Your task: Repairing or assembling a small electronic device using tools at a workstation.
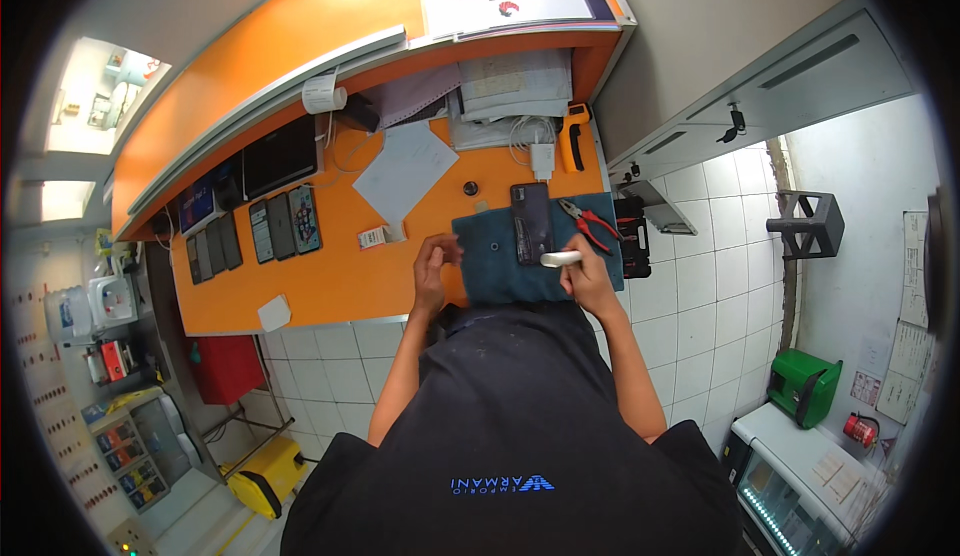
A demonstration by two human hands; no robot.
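Note:
A dark smartphone (532,218) lies on a teal cloth mat (478,281) at the front of the orange desk. My right hand (588,281) is closed around a white, rounded-ended tool (561,258) whose exact kind I cannot make out. The tool's pale end overlaps the phone's lower right corner in view; contact cannot be told. By the mat's left edge, my left hand (435,264) is empty with its fingers apart. Pliers with red handles (597,231) lie right of the phone. A small round piece (494,247) rests on the mat, left of the phone.
Several phones (282,226) lie at the desk's left. White paper (405,168), a small black cap (470,189), a white charger (542,160) and an orange-black tool (574,139) sit farther back. A black tool case (633,238) is beside the mat. A grey stool (812,224) stands right.

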